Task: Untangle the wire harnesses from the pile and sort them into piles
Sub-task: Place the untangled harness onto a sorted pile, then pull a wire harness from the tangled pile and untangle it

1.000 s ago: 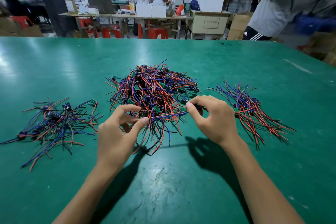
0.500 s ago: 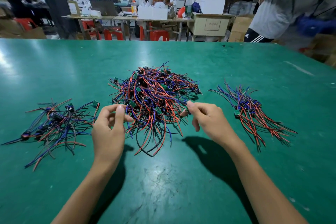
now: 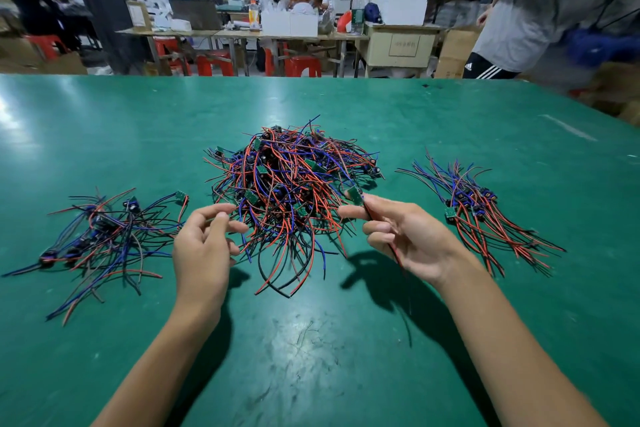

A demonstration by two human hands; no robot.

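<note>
Since 1.0 s ago the hands are separating: the blue wire that was stretched between them is gone from the left hand [image 3: 204, 250], and the right hand [image 3: 412, 236] is pulling back toward the right with a harness [image 3: 356, 196] lifted off the near right edge of the central pile [image 3: 287, 191].

Right hand is pinching that harness between thumb and index finger, just below its small green board; the board is sticking up above the fingertips, still just beside the pile's edge. Its thin black and red leads are running down across the palm and hanging below the hand. The other fingers are loosely curled.

Left hand is hovering at the near left edge of the central pile, fingers loosely curled, thumb and index tips close together. Cannot tell whether it is gripping a wire; nothing clearly held.

3 groups are sitting on the green table [image 3: 329, 357]:
- central pile: tangled red, blue and black wires with green boards, between the hands and beyond them
- left pile [image 3: 104, 239]: loose spread of mostly blue and black wires, left of the left hand, apart from the central pile
- right pile [image 3: 481, 215]: harnesses lying roughly parallel, leads fanning toward the near right, right of the right hand

Both forearms are reaching in from the near edge.
</note>
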